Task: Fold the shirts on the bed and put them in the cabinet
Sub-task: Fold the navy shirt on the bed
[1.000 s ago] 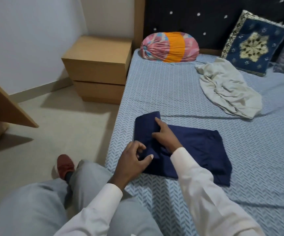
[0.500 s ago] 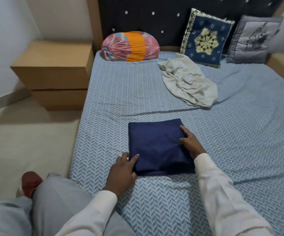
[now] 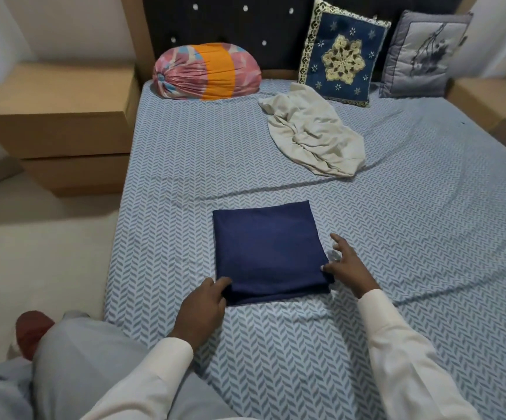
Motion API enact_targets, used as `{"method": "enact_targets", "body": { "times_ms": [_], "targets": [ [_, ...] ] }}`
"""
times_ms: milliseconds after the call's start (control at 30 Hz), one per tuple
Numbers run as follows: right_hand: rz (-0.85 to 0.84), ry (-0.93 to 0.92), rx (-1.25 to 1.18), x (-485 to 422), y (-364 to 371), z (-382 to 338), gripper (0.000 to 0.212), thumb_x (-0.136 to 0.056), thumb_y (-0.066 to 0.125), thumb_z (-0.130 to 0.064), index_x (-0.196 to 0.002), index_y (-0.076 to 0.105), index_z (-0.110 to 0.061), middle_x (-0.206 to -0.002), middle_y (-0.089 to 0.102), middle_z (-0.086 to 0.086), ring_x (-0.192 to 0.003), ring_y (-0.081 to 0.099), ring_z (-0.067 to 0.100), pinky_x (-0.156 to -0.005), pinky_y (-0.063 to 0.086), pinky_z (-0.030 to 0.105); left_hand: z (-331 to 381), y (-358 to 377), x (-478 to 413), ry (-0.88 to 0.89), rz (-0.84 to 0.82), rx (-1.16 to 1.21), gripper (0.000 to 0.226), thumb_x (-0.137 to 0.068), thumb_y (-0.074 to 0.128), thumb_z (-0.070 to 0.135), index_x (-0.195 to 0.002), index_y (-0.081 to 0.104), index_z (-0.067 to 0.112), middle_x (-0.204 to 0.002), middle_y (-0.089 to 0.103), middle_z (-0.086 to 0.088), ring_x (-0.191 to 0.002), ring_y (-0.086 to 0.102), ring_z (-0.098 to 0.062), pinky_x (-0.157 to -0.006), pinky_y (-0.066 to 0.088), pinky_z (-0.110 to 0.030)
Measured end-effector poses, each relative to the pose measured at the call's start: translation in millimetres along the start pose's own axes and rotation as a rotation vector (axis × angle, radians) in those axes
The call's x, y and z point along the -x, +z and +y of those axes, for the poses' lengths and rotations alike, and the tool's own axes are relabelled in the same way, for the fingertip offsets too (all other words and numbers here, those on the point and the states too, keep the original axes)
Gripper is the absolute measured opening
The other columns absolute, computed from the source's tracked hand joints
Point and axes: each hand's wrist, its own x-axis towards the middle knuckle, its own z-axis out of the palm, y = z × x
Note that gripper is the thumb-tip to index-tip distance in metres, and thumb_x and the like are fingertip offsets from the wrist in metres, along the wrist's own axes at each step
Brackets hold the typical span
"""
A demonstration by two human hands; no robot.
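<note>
Two hands bracket the near edge of the folded navy shirt (image 3: pixel 266 250), which lies flat on the bed (image 3: pixel 185 165), toward its near-left side. At the left, the left hand (image 3: pixel 203 304) pinches the near-left corner with the thumb over the top layer. Its other fingers curl at the edge, and I cannot tell how far under they reach. From that grip the navy shirt spreads rightward and away as a nearly square packet with no marked long axis, its thick stacked edge facing the person. At the near-right corner the right hand (image 3: pixel 347 265) is spread and relaxed, holding nothing, only its thumb touching the cloth. A level lift likely needs this hand to slip under its corner. Farther right and far, a cream shirt (image 3: pixel 312 137) lies crumpled, not yet folded.
</note>
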Motion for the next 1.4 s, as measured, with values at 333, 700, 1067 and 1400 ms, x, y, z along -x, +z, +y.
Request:
{"method": "enact_targets", "body": {
  "times_ms": [333,700,1067,1400],
  "targets": [
    [0.184,0.052,-0.005,14.8,10.5,26.8,0.091,-0.067,0.085,-0.002,-0.144,0.040,-0.022,-0.139,0.034,0.013,-0.123,0.047,0.021,-0.094,0.053,0.042,18.8,-8.8,-15.9,-0.520,0.009,0.471,0.047,-0.073,0.073,0.046,-0.101,0.053,0.013,-0.088,0.062,-0.001,-0.080,0.064,-0.023,-0.069,0.051,-0.033],
    [0.041,0.099,0.420,12.8,14.4,2.8,0.101,-0.066,0.086,-0.025,-0.150,0.030,-0.017,-0.140,0.037,0.018,-0.127,0.045,0.033,-0.105,0.042,0.039,14.7,-23.0,-19.2,-0.607,0.051,1.060,0.016,-0.090,0.063,0.004,-0.076,0.056,0.008,-0.085,0.065,-0.015,-0.068,0.064,-0.025,-0.051,0.056,-0.031],
    [0.016,-0.564,0.406,5.4,93.2,-38.8,0.051,-0.076,0.061,0.003,-0.108,0.068,-0.035,-0.131,0.046,0.006,-0.126,0.043,0.027,-0.103,0.026,0.026,-117.8,-138.3,-13.9,-0.710,0.481,0.730,0.022,-0.070,0.069,0.031,-0.084,0.068,0.014,-0.093,0.070,-0.015,-0.080,0.067,-0.034,-0.068,0.061,-0.038],
    [-0.385,-0.638,0.831,-21.4,115.6,-66.3,0.061,-0.076,0.053,0.001,-0.122,0.065,-0.036,-0.141,0.047,0.003,-0.127,0.043,0.029,-0.105,0.040,0.042,-1.7,-59.9,23.6,-0.268,0.094,0.074,0.083,-0.068,0.079,0.042,-0.136,0.038,0.017,-0.122,0.049,-0.012,-0.108,0.053,-0.034,-0.098,0.044,-0.040]
  ]
}}
